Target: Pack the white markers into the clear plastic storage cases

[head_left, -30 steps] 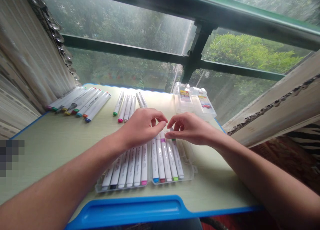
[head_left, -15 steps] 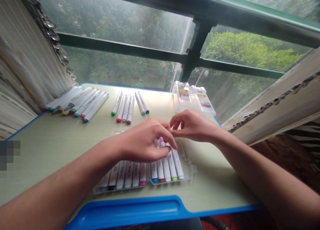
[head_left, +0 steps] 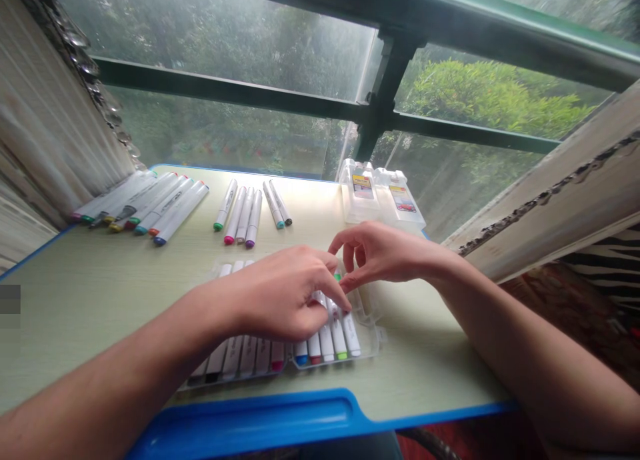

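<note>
A clear plastic case (head_left: 370, 350) lies unfolded on the table, with white markers in both halves. My left hand (head_left: 293, 293) is over its middle. The index finger is bent down onto the markers in the right half, apart from the thumb, and the hand hides much of the row. My right hand (head_left: 373, 257) is at the far end of this half, with thumb and index finger closed around the green-tipped end of a marker (head_left: 338, 276). Beside it, a white marker (head_left: 352, 337) lies at the right end of the row.
Loose markers (head_left: 180, 213) lie in a bunch at the back left. Three more markers (head_left: 243, 217) and a pair (head_left: 277, 205) are spread toward the middle. Clear labelled cases (head_left: 383, 197) stand by the window. A blue tray edge (head_left: 260, 417) runs along the table's front.
My right hand has come lower, toward the far end of the case, and a green marker end now shows at its fingers. My left thumb has drawn back from the index fingertip.
</note>
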A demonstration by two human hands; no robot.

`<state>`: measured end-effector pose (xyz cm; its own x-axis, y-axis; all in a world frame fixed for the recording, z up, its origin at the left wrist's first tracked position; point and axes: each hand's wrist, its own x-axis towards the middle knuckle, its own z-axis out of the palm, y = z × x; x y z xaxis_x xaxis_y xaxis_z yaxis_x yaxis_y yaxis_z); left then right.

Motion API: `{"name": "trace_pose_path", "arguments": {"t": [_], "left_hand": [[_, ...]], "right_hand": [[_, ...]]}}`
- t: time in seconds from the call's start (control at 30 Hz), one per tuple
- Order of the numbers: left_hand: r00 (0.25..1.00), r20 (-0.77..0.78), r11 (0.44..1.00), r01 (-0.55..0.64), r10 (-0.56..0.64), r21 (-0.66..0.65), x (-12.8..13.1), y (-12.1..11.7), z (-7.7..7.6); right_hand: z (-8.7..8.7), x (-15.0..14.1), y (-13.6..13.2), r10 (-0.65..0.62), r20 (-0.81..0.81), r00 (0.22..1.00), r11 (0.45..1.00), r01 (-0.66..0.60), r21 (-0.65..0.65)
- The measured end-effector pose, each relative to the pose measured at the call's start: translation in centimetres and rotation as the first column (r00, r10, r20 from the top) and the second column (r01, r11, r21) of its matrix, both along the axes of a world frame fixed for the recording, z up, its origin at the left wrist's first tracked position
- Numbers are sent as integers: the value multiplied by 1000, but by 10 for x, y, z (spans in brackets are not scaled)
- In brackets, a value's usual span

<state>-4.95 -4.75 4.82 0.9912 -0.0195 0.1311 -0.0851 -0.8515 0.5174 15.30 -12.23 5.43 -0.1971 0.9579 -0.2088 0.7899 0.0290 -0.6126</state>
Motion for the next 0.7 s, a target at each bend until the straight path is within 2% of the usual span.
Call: {"name": "trace_pose_path", "arguments": {"t": [0.47,0.7], "left_hand": [[999,29,1000,14,-14,17,1,0,-2],[1000,18,1000,-9,9,-23,1,1,-3]], "right_hand": [[-1,-2,-1,14,14,1000,1000,-14,6],[-3,-4,0,-8,23,1000,997,6,72]]}}
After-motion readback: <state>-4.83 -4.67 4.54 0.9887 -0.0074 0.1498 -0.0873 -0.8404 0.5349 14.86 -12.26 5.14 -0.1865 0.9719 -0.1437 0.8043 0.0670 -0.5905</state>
